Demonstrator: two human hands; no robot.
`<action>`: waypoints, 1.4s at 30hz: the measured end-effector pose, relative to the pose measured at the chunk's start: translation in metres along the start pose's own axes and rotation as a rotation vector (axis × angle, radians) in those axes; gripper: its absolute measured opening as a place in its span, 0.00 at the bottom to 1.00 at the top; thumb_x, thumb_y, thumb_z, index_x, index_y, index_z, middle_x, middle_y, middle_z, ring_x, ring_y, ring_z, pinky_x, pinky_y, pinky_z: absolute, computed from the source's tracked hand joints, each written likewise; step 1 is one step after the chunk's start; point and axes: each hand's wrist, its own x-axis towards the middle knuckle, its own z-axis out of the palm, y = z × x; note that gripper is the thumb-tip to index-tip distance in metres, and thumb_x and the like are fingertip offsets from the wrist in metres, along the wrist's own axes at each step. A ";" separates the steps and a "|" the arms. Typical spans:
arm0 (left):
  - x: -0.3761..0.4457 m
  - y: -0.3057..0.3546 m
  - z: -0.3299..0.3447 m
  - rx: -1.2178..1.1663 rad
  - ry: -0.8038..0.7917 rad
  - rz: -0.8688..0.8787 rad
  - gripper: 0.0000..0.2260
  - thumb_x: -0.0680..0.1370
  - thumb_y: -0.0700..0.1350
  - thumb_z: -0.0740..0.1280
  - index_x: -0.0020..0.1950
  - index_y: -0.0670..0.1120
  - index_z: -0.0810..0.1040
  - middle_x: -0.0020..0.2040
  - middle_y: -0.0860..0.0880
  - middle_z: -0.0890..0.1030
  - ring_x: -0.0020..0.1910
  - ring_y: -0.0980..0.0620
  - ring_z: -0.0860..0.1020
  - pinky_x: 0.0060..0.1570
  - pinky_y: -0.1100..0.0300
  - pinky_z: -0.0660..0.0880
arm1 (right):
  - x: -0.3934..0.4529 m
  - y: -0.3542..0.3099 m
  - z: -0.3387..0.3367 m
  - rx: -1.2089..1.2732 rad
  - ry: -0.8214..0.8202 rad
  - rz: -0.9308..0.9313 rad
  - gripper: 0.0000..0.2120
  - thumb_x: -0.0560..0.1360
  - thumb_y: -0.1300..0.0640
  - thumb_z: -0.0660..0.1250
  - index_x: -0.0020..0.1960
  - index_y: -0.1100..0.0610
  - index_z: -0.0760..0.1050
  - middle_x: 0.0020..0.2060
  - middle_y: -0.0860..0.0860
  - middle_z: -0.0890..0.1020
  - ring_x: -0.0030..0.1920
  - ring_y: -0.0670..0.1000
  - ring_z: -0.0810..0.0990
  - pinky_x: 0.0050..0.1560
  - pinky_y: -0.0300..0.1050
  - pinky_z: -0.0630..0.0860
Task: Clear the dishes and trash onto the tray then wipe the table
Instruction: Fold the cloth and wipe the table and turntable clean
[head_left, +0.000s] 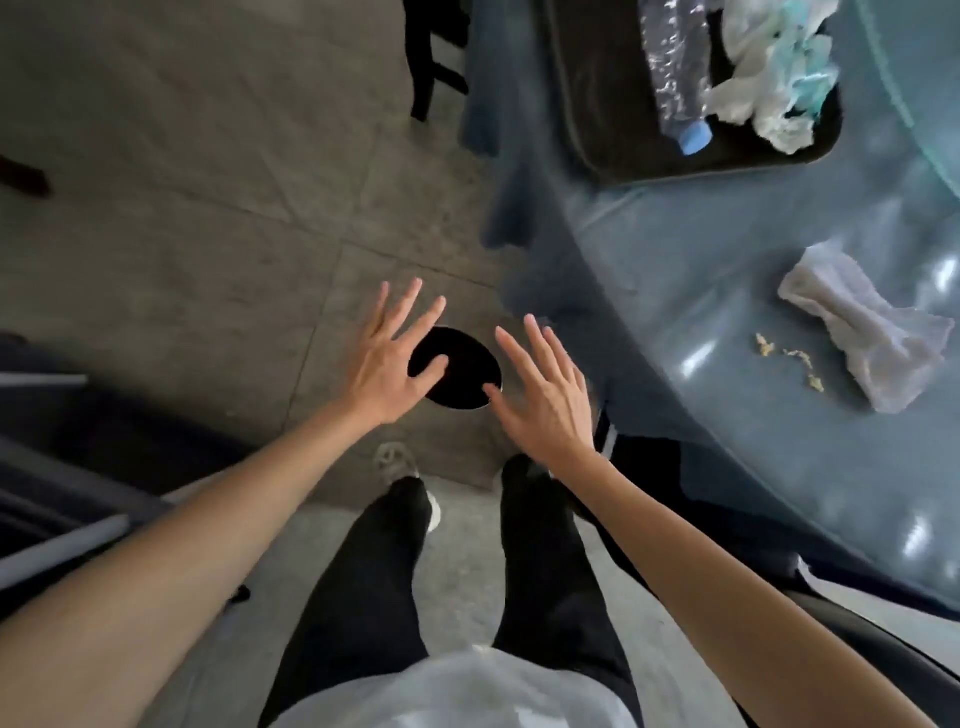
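Note:
My left hand (390, 359) and my right hand (545, 396) hover over the floor with fingers spread and straight, holding nothing. Between and below them lies a round black dish (464, 371) on the floor tiles. To the right is the round table (753, 291) under a blue cover. A dark tray (613, 124) at its far side holds a plastic bottle (675, 73) with a blue cap and crumpled tissues (774, 73). A grey cloth (872, 338) lies on the table next to some crumbs (789, 358).
My legs in black trousers stand on the grey tiled floor (208, 182). Black chair legs (431, 67) stand at the top, beside the table. Dark furniture with grey rails (57, 519) fills the left edge. The tablecloth hangs down near my right hand.

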 end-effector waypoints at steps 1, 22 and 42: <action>-0.006 -0.019 0.009 -0.041 -0.009 -0.072 0.33 0.80 0.53 0.68 0.82 0.54 0.58 0.84 0.51 0.50 0.83 0.41 0.46 0.78 0.39 0.56 | 0.006 0.002 0.016 0.027 -0.052 0.056 0.33 0.81 0.37 0.63 0.82 0.36 0.55 0.85 0.46 0.55 0.83 0.55 0.55 0.74 0.62 0.67; 0.043 -0.219 0.378 -1.302 0.148 -1.013 0.39 0.75 0.37 0.75 0.75 0.67 0.61 0.73 0.48 0.66 0.69 0.46 0.72 0.51 0.46 0.84 | 0.082 0.188 0.375 1.081 -0.198 1.048 0.44 0.79 0.72 0.67 0.81 0.37 0.55 0.74 0.55 0.71 0.65 0.56 0.82 0.53 0.54 0.86; -0.004 -0.092 0.228 -1.304 0.268 -1.150 0.37 0.74 0.28 0.67 0.73 0.63 0.66 0.62 0.47 0.75 0.58 0.40 0.81 0.37 0.51 0.84 | 0.007 0.080 0.213 1.194 -0.105 1.115 0.39 0.79 0.75 0.61 0.79 0.40 0.60 0.74 0.52 0.70 0.70 0.60 0.77 0.48 0.52 0.87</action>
